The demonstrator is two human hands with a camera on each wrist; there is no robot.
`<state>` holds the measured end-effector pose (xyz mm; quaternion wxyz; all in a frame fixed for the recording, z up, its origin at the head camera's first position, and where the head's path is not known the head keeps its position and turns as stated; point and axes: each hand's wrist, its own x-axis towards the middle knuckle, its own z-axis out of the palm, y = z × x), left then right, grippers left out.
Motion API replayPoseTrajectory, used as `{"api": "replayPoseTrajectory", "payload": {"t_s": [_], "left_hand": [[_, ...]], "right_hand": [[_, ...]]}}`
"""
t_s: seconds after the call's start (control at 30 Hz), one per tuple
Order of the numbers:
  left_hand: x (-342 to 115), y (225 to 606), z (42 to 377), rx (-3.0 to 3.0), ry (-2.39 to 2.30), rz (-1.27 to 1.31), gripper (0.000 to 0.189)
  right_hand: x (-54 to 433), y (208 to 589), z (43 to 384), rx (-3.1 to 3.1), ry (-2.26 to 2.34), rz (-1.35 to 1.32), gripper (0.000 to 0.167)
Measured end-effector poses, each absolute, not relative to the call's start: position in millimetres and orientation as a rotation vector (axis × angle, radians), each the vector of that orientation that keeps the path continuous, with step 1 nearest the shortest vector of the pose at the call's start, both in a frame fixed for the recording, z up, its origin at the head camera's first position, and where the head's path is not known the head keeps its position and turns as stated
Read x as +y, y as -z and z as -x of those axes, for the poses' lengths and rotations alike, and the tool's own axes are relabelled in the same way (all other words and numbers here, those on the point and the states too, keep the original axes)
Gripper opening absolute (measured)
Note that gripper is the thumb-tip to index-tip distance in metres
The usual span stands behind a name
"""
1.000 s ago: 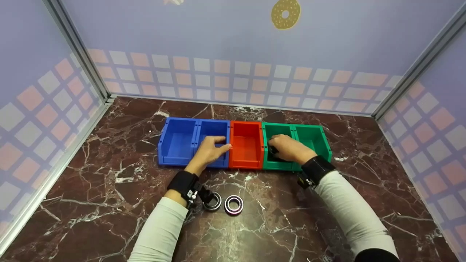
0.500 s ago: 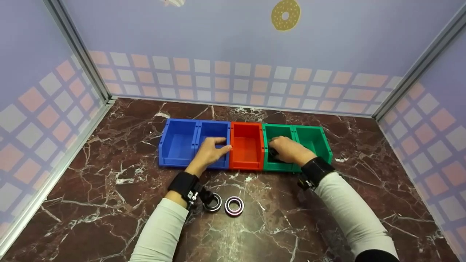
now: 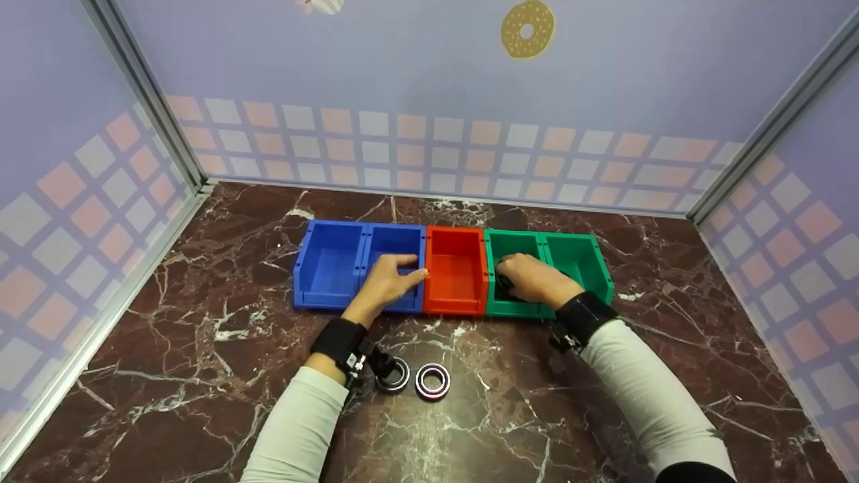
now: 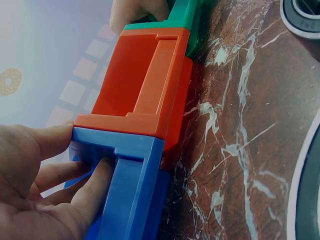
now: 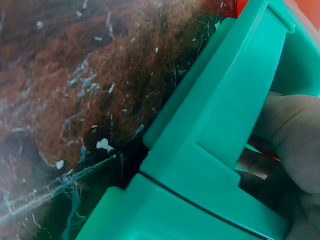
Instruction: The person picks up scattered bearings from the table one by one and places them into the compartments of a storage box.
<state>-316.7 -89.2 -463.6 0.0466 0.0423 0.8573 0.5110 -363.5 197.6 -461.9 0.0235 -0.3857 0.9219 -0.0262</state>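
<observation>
The left hand (image 3: pixel 389 278) stands spread: thumb on the rim where the inner blue bin (image 3: pixel 396 228) meets the red bin (image 3: pixel 453 276), fingers inside the blue one, presumably to steady the row. The right hand (image 3: pixel 535 276) sits inside the inner green bin (image 3: pixel 515 243); its fingertips are obscured, so any grip cannot be determined. Two metal rings (image 3: pixel 433 396) lie on the near side of the left hand, probably for easy reach.

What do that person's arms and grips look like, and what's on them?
Whitish, wrinkly sleeves, wide black wristbands with small black gadgets, and no gloves on the left grip or right grip. Another black band shows farther up the right sleeve.
</observation>
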Motion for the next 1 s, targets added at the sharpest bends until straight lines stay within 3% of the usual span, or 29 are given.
{"api": "replayPoseTrajectory", "payload": {"t_s": [1.0], "left_hand": [[-88.7,462.3,315.1,2.630,-1.564,-0.129,0.052]], "right_hand": [[198.1,460.5,360.9,2.870,0.041,1.188,0.013]]}}
